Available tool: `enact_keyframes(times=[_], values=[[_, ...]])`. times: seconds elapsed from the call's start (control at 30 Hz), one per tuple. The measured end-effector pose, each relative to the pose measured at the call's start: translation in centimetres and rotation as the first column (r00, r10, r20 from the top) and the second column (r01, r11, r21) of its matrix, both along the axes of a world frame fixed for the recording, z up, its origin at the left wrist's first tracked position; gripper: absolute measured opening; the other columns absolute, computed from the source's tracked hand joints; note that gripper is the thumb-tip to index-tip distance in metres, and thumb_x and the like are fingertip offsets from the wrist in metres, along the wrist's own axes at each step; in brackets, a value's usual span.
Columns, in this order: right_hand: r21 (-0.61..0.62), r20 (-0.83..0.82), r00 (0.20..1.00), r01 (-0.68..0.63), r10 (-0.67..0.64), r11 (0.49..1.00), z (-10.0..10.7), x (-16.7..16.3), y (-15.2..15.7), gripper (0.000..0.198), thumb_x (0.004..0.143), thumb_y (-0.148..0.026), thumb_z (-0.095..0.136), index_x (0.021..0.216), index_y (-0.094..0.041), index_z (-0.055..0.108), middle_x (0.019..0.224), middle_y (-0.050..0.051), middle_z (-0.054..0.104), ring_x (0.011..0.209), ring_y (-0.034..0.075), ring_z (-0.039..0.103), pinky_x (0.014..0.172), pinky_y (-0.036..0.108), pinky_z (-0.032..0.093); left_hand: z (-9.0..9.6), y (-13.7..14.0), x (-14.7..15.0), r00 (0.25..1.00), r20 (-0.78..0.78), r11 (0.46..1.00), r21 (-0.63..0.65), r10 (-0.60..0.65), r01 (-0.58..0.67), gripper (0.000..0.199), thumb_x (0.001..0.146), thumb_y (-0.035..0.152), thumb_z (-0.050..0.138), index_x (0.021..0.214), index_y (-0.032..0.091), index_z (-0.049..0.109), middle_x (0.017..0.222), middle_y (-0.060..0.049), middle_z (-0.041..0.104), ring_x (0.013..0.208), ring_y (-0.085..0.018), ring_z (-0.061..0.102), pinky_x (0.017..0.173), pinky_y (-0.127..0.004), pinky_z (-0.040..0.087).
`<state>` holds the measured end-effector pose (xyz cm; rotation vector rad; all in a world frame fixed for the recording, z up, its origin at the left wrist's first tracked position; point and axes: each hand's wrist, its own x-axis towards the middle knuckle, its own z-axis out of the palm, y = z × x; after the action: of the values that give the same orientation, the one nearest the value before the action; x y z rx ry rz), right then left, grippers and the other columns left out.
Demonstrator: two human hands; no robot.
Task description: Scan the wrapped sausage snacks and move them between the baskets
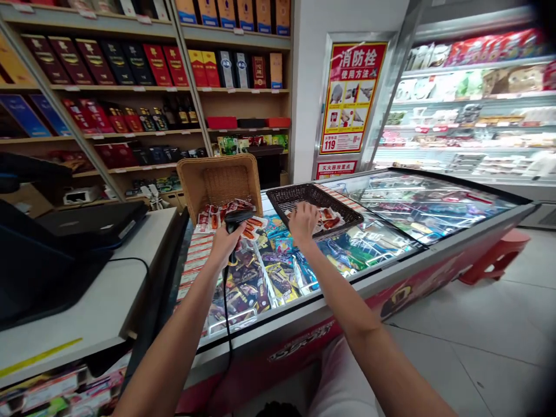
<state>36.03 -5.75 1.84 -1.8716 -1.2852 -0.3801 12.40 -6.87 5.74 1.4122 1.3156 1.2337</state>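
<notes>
My left hand (226, 243) is wrapped around the handle of a black barcode scanner (238, 216), whose cable hangs down over the freezer. The scanner's head is above several vacuum-packed snacks (253, 227) at the mouth of a tan wicker basket (219, 179), which is tipped on its side. My right hand (304, 222) reaches into a dark brown wicker basket (354, 219), fingers curled downward. Beside those fingers lie more sealed reddish-brown snack packets (330, 218). Whatever is under the fingertips is hidden by the hand.
Both baskets rest on a glass-topped chest freezer (391, 260) filled with colourful packages. At the left is a counter (143, 249) with dark equipment. Shelves of boxed bottles (130, 61) stand behind, a lit refrigerated display (469, 116) at the right, and a red stool (499, 255) beside the freezer.
</notes>
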Motion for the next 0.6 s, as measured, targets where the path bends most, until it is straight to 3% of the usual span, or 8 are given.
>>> enact_keyframes(times=[0.1, 0.2, 0.3, 0.43, 0.6], values=[[-0.193, 0.100, 0.973, -0.187, 0.209, 0.963, -0.1, -6.4, 2.2, 0.034, 0.106, -0.019, 0.042, 0.123, -0.017, 0.072, 0.126, 0.018, 0.068, 0.119, 0.030, 0.057, 0.105, 0.043, 0.040, -0.2, -0.2, -5.4, 0.988, 0.043, 0.989, -0.013, 0.149, -0.148, 0.046, 0.066, 0.054, 0.087, 0.075, 0.022, 0.055, 0.053, 0.003, 0.056, 0.042, -0.012, 0.050, 0.040, -0.024, 0.036], [-0.381, 0.140, 0.907, -0.322, 0.398, 0.867, -1.2, -11.9, 4.5, 0.035, 0.104, -0.014, 0.044, 0.119, -0.016, 0.075, 0.124, 0.017, 0.070, 0.118, 0.028, 0.060, 0.101, 0.038, 0.042, -0.6, -0.7, -10.3, 0.965, 0.074, 0.968, -0.018, 0.250, -0.249, 0.047, 0.064, 0.053, 0.087, 0.077, 0.021, 0.056, 0.055, 0.004, 0.056, 0.043, -0.011, 0.049, 0.041, -0.024, 0.038], [-0.471, 0.174, 0.848, -0.376, 0.501, 0.798, -2.6, -15.7, 6.4, 0.037, 0.102, -0.009, 0.046, 0.124, -0.016, 0.074, 0.131, 0.018, 0.069, 0.125, 0.028, 0.058, 0.103, 0.037, 0.041, -0.7, -1.4, -13.7, 0.951, 0.100, 0.956, -0.049, 0.292, -0.288, 0.047, 0.064, 0.053, 0.087, 0.078, 0.021, 0.055, 0.055, 0.004, 0.056, 0.042, -0.011, 0.048, 0.040, -0.024, 0.037], [-0.535, 0.269, 0.756, -0.397, 0.596, 0.746, -3.7, -18.2, 7.5, 0.039, 0.099, -0.006, 0.045, 0.124, -0.015, 0.074, 0.137, 0.018, 0.065, 0.131, 0.029, 0.052, 0.108, 0.039, 0.039, -0.6, -2.3, -15.9, 0.943, 0.123, 0.950, -0.080, 0.311, -0.303, 0.045, 0.066, 0.051, 0.087, 0.079, 0.021, 0.056, 0.054, 0.004, 0.056, 0.042, -0.011, 0.047, 0.041, -0.024, 0.038], [-0.576, 0.325, 0.675, -0.415, 0.663, 0.704, -3.7, -18.9, 7.0, 0.037, 0.102, -0.012, 0.045, 0.129, -0.016, 0.070, 0.135, 0.018, 0.066, 0.130, 0.029, 0.051, 0.112, 0.039, 0.036, -1.0, -2.3, -16.3, 0.941, 0.157, 0.953, -0.095, 0.299, -0.287, 0.046, 0.067, 0.051, 0.088, 0.079, 0.021, 0.056, 0.055, 0.004, 0.057, 0.042, -0.011, 0.048, 0.041, -0.024, 0.038]])
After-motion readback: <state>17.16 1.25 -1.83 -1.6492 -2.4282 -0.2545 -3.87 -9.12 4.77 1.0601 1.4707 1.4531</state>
